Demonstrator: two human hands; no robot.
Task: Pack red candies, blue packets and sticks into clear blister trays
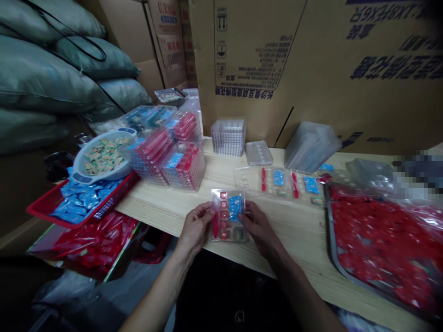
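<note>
Between my hands, over the front edge of the wooden table, is a clear plastic tray [224, 206] with a red stick, a column of several small red pieces, a blue packet and a small pale piece in it. My left hand [198, 226] grips its left edge, thumb toward the red stick. The right edge is pinched by my right hand [256, 223], near the blue packet. Behind it and to the right, more clear trays [287, 182] lie on the table, holding red sticks and blue packets.
Stacks of filled trays [183, 166] stand at the left, near a bowl of small pale pieces [104, 157] on a red basket of blue packets [78, 198]. A large grey tray of red pieces [380, 249] is at right. Empty clear trays [228, 138] stand before a cardboard box [249, 50].
</note>
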